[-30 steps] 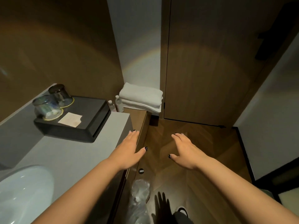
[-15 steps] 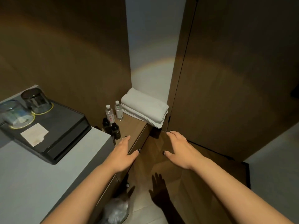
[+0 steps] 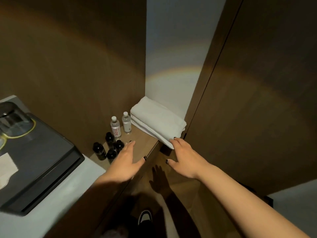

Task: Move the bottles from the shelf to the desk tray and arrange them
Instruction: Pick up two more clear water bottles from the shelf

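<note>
Reaching out over the low wooden shelf (image 3: pixel 145 143), both hands are empty, fingers straight and relaxed, palms down. The left hand (image 3: pixel 127 162) hovers just short of the bottles, its fingertips nearly at the closest dark one; whether it touches any I cannot tell. The right hand (image 3: pixel 184 157) is stretched forward beside it, fingertips at the near corner of the folded white towels (image 3: pixel 157 122), seemingly brushing the edge. Just ahead of the left hand stand four small dark bottles (image 3: pixel 111 146) in a tight cluster, and beyond them, nearer the wall, two clear bottles (image 3: pixel 121 125) with white caps, upright and side by side, just beside the towels. Well off to the left of the left arm, on the pale counter (image 3: pixel 56 200), lies the black tray (image 3: pixel 51 162) with an upturned glass (image 3: pixel 12 115) on a yellow-rimmed coaster and a white card (image 3: pixel 7 164); no bottle shows on the part of it in view. By my reckoning the task has barely begun: all six bottles are on the shelf, none is gripped, and every carry and the arranging remain. Both forearms run long and nearly parallel from below, wrists level, casting shadows on the floor (image 3: pixel 180 203).
</note>
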{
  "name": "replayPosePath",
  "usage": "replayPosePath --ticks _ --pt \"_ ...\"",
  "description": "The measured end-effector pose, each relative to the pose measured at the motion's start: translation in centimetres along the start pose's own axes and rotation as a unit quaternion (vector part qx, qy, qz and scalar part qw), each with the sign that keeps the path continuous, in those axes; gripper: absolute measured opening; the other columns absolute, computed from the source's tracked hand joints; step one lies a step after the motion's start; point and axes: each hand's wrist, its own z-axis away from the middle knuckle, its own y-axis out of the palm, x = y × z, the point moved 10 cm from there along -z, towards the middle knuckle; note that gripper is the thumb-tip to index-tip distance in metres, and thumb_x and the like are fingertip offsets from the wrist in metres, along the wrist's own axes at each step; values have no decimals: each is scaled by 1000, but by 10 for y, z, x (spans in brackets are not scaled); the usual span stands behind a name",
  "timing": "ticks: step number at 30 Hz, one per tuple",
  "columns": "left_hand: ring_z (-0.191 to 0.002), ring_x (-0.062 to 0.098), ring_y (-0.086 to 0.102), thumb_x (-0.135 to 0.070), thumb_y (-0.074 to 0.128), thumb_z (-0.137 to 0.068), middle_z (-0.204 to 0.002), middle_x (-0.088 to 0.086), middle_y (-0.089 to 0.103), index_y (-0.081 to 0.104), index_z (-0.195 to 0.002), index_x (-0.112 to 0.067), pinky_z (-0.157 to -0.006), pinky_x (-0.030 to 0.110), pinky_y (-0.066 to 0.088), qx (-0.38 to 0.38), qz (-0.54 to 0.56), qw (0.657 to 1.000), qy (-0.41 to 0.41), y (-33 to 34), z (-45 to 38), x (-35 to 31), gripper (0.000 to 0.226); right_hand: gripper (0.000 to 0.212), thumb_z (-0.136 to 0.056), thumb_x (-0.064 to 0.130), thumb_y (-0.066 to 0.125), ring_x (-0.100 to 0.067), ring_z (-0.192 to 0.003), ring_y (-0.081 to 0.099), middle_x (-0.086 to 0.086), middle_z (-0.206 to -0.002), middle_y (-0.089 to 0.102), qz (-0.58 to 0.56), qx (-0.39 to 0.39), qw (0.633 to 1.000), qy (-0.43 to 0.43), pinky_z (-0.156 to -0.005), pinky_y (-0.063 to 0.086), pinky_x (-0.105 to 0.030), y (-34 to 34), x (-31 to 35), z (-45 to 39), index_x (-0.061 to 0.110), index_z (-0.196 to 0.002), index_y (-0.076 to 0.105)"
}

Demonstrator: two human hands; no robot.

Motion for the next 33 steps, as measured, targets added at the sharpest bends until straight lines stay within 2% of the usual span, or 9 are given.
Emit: replayPosePath --ticks 5,8,11,17,24,26,28,31,33 --pt "-128 32 44 -34 58 -89 -144 19 40 17 -148 -11 -107 45 36 -9 66 997 -51 -19 -75 21 75 72 -94 27 52 -24 -145 12 -9 -158 12 1 28 1000 -2 -116 17 -32 -14 -6 -77 12 -151 11" --pt "-132 30 41 -29 60 -90 -142 13 40 24 -146 -6 -108 41 34 -11 84 993 -81 -25 -107 37 69 70 -94 30 52 -24 -144 15 -8 -156 15 3 37 999 -16 -115 18 -32 -24 -3 -121 11 -150 13" --pt "-119 31 50 -22 60 -90 -126 17 50 33 -140 -5 -94 31 42 -30 105 990 -94 -34 -133 48 59 65 -90 35 58 -25 -136 32 -10 -145 33 -19 21 1000 -9 -110 32 -35 -34 -3 -161 9 -142 29" --pt "-139 23 29 -34 57 -91 -153 6 26 19 -149 -15 -110 33 27 -55 130 979 -146 -57 -170 68 72 68 -92 37 54 -24 -144 19 -7 -157 16 19 55 998 -28 -114 24 -34 -31 6 -231 15 -149 23" --pt "-136 24 34 -25 52 -94 -151 7 31 21 -147 -13 -104 29 30 -85 135 966 -203 -81 -225 91 63 69 -91 36 56 -26 -142 22 -8 -156 18 25 120 991 -59 -114 28 -40 -25 12 -324 14 -148 22" --pt "-127 27 43 -16 50 -95 -141 12 42 31 -142 -7 -95 28 35 -90 129 966 -206 -88 -246 91 51 70 -91 37 56 -26 -143 21 -6 -157 16 17 133 988 -80 -115 27 -40 -21 12 -355 15 -148 21" --pt "-116 31 51 -10 49 -95 -129 15 51 43 -132 -3 -96 33 41 -108 123 966 -199 -93 -270 94 39 69 -92 36 55 -26 -142 22 -7 -157 17 3 155 983 -95 -114 27 -39 -17 9 -386 14 -148 21" --pt "-118 27 51 -23 52 -93 -137 8 45 31 -142 -17 -99 37 44 -96 127 952 -262 -88 -294 109 53 64 -91 32 57 -26 -136 32 -8 -151 27 -5 197 973 -121 -108 34 -35 -10 6 -423 14 -144 27" --pt "-120 27 50 -22 55 -91 -139 8 44 28 -143 -17 -100 38 44 -92 134 938 -305 -83 -310 120 59 66 -90 34 58 -25 -136 33 -7 -150 28 7 210 966 -148 -108 35 -37 -10 3 -448 15 -145 27"
